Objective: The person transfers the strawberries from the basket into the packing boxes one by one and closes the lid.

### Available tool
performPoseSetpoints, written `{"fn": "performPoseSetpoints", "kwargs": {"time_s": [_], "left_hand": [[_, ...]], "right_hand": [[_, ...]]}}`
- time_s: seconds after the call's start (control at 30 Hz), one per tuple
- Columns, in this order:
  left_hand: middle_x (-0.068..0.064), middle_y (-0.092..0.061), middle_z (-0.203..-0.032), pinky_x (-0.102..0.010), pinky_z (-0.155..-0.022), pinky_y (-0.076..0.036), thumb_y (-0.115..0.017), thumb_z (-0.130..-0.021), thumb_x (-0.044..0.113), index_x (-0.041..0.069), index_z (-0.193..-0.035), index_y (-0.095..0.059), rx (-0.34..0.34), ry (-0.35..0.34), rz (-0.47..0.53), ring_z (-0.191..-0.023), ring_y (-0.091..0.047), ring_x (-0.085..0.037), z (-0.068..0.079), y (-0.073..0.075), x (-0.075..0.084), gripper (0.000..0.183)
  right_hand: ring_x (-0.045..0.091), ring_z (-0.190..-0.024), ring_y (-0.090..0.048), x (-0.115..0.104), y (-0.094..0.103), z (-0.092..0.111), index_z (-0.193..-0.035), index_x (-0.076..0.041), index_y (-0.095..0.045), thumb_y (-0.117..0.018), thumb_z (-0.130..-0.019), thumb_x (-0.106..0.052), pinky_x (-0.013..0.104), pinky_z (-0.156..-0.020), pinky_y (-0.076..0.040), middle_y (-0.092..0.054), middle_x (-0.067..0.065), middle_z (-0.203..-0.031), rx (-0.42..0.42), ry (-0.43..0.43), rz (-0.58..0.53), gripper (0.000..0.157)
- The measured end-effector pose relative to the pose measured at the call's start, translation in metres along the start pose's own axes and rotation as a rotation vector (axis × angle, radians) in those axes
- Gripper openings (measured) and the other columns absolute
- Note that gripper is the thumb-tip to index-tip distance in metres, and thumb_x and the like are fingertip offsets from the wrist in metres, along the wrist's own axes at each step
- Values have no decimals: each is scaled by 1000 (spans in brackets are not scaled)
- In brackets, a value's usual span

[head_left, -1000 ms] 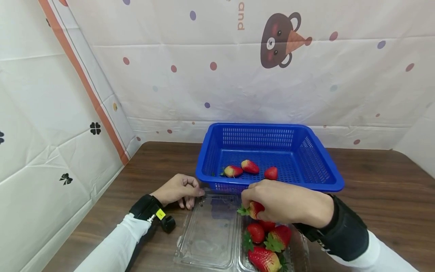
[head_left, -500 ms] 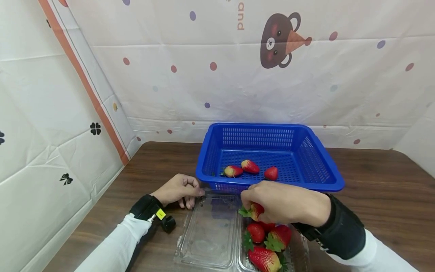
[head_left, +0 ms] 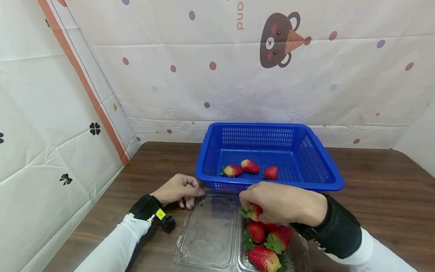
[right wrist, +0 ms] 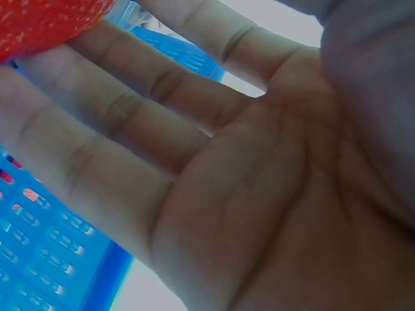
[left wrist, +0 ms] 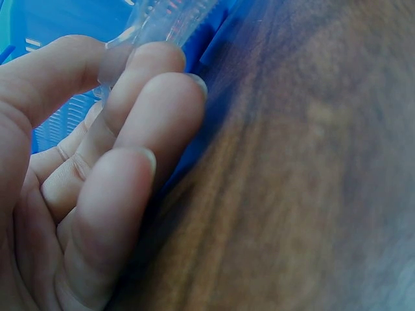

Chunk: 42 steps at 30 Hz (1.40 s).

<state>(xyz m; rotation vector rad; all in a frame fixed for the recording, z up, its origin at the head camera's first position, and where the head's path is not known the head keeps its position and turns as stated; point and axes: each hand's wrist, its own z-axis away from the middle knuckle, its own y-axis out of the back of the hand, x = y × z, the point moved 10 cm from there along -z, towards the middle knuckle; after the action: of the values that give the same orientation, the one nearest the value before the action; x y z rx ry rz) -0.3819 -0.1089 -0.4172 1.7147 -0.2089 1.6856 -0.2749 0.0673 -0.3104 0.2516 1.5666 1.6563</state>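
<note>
My right hand holds a strawberry by its fingers, low over the far end of a clear plastic clamshell box. That strawberry also shows red at the top left of the right wrist view. Several more strawberries with green leaves lie in the filled half, nearer me. The box's lid is folded out flat to the left. My left hand pinches the lid's far left corner between thumb and index finger. In the left wrist view, the plastic edge sits in that pinch, the other fingers loosely bent.
Right behind the box stands a blue plastic basket with slotted sides. Three strawberries are visible near its front wall. Both stand on a dark wood table, with a printed white cloth hanging behind and at the left.
My right hand has shifted slightly left, the strawberry still in its fingers. The left hand, box and basket stay where they were.
</note>
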Motion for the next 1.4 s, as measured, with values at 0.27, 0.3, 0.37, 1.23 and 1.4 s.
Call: {"fn": "performPoseSetpoints", "kwargs": {"time_s": [0.27,0.3,0.37,1.23,1.4], "left_hand": [[-9,-65,-59,-23,-40,-50,-71,-87,33,4,-84,-63,1,3,-7,-48,-61,-20,0,0,0,31],[-9,-65,-59,-23,-40,-50,-71,-87,33,4,-84,-63,1,3,-6,-49,-61,-20,1,0,0,30],[-9,-65,-59,-22,-40,-50,-71,-87,33,4,-85,-63,0,3,-4,-49,-61,-20,1,0,0,30],[-10,-65,-60,-23,-40,-50,-72,-86,34,3,-84,-62,5,9,7,-50,-62,-20,1,0,-2,32],[-10,-65,-60,-23,-41,-50,-72,-86,34,3,-85,-62,5,7,4,-51,-62,-20,0,1,-1,32]], "right_hand": [[7,-72,-50,-1,-2,-3,-86,-21,-56,-74,-75,6,21,-56,-48,-55,-8,-79,3,22,27,34],[7,-72,-49,-1,-2,-3,-85,-21,-55,-74,-75,6,21,-56,-48,-54,-8,-78,5,28,27,34],[7,-70,-49,-1,-3,-4,-83,-21,-55,-74,-75,6,21,-56,-47,-54,-8,-76,10,39,32,34],[6,-62,-48,3,-9,-12,-82,-17,-63,-80,-74,-4,22,-55,-47,-56,-9,-71,13,38,44,23],[6,-61,-48,6,-8,-12,-81,-16,-63,-78,-74,-1,22,-55,-48,-57,-8,-71,15,19,50,24]]}}
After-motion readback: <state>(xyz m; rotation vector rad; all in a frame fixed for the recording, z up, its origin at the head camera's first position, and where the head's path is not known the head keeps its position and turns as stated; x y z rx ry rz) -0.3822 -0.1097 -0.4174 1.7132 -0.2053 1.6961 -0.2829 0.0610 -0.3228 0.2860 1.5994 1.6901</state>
